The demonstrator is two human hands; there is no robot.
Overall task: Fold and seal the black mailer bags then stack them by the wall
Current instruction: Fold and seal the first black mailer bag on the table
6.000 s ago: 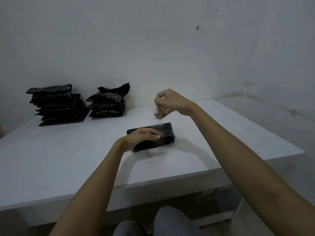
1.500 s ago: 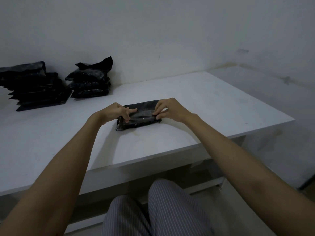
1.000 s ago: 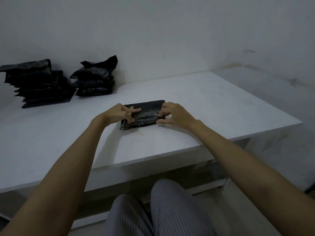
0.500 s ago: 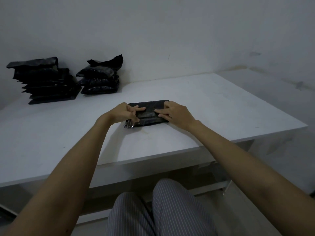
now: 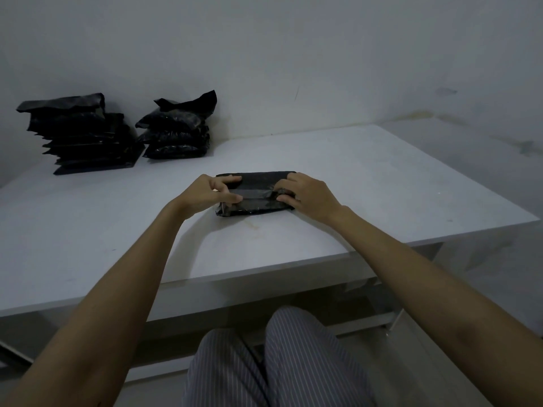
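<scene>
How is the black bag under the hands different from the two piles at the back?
The mailer bag lies alone in the middle of the table, with the left hand and right hand on it; the left stack and right stack sit untouched against the wall. The left stack is taller. All are black.

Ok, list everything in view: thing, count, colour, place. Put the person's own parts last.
folded mailer bag: one, black, middle of the table, under both hands
left stack of bags: one stack, black, far left by the wall
right stack of bags: one shorter stack, black, beside the left stack, by the wall
table: one, white, against the wall
wall: white, marked, behind the table
striped trousers: grey, bottom centre, below the table edge
left hand: one, fingers on the bag's left end
right hand: one, fingers on the bag's right end
</scene>
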